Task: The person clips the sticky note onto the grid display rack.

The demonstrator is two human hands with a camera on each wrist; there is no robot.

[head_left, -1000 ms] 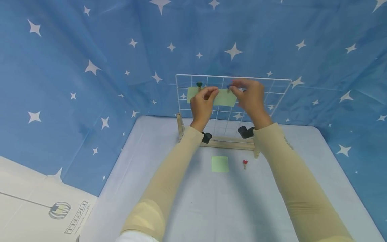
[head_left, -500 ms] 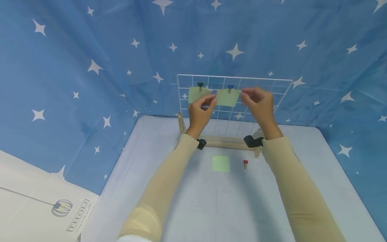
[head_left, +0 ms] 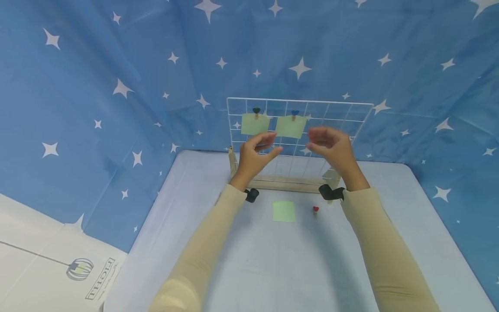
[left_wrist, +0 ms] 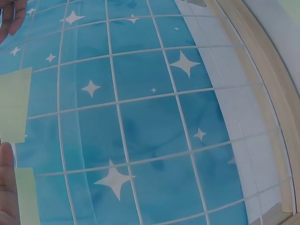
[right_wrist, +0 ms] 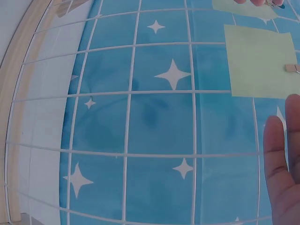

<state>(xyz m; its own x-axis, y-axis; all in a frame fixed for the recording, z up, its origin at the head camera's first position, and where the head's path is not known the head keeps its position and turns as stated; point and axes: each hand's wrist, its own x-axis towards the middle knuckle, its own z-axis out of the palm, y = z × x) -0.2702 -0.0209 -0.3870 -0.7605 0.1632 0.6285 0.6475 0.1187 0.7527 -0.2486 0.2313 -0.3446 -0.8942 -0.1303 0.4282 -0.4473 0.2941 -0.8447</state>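
Observation:
Two pale green sticky notes hang side by side on a white wire grid [head_left: 331,102]. A dark green heart clothespin [head_left: 256,111] fastens the left note [head_left: 254,125]; a blue heart clothespin [head_left: 295,113] fastens the right note [head_left: 291,127]. My left hand [head_left: 253,158] is just below the notes, thumb and fingers apart, holding nothing. To the right of the second note, my right hand [head_left: 334,148] has loosely bent fingers and nothing in it. The right wrist view shows that note [right_wrist: 258,61] apart from my fingers [right_wrist: 275,159], with the clothespin's wooden end [right_wrist: 291,68] on it.
A wooden base [head_left: 288,184] supports the grid at the back of the white-covered table [head_left: 249,268]. Lying in front are a loose green note [head_left: 284,211] and a red heart clothespin [head_left: 315,210]. A blue starry cloth [head_left: 156,65] hangs behind.
My right hand has let go of the blue clothespin and moved right and down. My left hand has released the right note, dropped lower and spread its thumb from its fingers.

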